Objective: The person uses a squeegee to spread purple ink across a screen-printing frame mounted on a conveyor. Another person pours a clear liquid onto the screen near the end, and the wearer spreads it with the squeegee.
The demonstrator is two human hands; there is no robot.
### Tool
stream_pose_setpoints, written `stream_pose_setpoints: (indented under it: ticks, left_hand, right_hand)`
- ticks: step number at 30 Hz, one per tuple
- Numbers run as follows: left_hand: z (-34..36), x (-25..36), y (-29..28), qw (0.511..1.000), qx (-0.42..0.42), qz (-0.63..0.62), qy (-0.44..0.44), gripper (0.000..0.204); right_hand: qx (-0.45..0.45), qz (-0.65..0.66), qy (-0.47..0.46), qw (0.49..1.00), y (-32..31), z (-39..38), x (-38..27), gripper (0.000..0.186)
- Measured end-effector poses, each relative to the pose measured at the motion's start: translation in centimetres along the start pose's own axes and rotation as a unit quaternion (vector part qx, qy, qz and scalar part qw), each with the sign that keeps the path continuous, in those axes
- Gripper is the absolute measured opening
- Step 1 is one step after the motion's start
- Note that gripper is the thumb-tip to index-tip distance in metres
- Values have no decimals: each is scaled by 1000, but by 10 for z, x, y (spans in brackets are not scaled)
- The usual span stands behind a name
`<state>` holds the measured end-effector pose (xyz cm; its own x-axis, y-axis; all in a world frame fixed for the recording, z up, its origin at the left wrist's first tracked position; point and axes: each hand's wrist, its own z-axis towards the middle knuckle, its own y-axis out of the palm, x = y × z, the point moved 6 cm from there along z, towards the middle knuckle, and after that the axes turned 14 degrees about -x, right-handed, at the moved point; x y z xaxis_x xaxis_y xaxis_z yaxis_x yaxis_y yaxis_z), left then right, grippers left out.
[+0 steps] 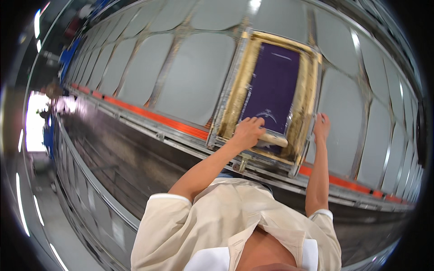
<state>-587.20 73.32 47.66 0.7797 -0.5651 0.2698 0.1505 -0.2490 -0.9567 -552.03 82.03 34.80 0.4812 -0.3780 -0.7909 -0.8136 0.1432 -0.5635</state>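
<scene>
A rectangular screen frame (311,90) with a purple mesh panel (273,86) and yellowish, taped borders sits on the long printing table. My left hand (248,132) is closed on a squeegee with a pale wooden handle (275,139), lying across the lower end of the purple panel. My right hand (321,124) has its fingers curled at the frame's right side, apparently holding the edge. A small metal fitting (239,165) is under the frame's near edge.
The long table carries rows of grey rounded panels (194,79) and an orange strip (149,116) along its near rail. Below runs a dark walkway beside a metal railing (90,174). Blue equipment (68,56) and a bright opening stand at the far left.
</scene>
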Motion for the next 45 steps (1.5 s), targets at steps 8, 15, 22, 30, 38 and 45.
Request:
stream_pose_setpoints:
  ticks: [8, 15, 22, 30, 38, 45]
  left_hand:
    - [-26, -49, -34, 999, -25, -25, -36, 35]
    - [-139, -241, -69, 997, -54, 0, -52, 37]
    - [-227, -269, -83, 997, -59, 35, -42, 43]
    - [-235, -268, -66, 999, -34, 31, 25, 47]
    - [-66, -368, -96, 997, 19, 53, 61, 40]
    - [112, -474, -140, 995, 55, 77, 23, 12]
  right_hand:
    - [7, 88, -51, 995, 25, -20, -86, 28]
    - [-30, 239, -48, 969, 246, -83, -188, 25]
    - [-39, 263, -7, 964, 309, -114, -229, 28]
    - [-49, 95, 52, 993, 295, -108, -234, 28]
    - [-17, 11, 45, 999, 297, -111, -249, 25]
    - [4, 28, 44, 999, 292, -118, -266, 24]
